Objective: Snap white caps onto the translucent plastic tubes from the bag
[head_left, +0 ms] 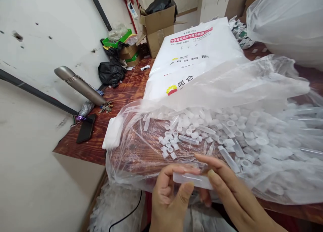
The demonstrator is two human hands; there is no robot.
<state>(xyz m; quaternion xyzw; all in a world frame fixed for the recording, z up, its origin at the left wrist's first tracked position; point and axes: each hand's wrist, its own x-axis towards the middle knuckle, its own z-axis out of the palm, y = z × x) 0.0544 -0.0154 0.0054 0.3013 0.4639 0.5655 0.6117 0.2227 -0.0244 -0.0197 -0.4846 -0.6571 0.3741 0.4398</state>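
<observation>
A translucent white plastic tube [193,180] lies roughly level between both hands, low in the head view. My left hand [171,195] pinches it between thumb and fingers. My right hand [227,188] is at the tube's right end, its thumb and fingers closed around that end; whether a cap is there is hidden. Just beyond the hands, a clear plastic bag [141,158] lies spread open on the wood-patterned table [133,87]. Many small white caps [169,144] and loose tubes [228,159] rest on it, heaped more thickly to the right.
Behind the bag lies a white printed sack [196,50]. On the left are a phone [86,128], keys [106,107] and a metal flask [79,85]. Cardboard boxes [160,30] and a black bag [111,72] stand farther back. A full clear bag [116,208] sits below the table.
</observation>
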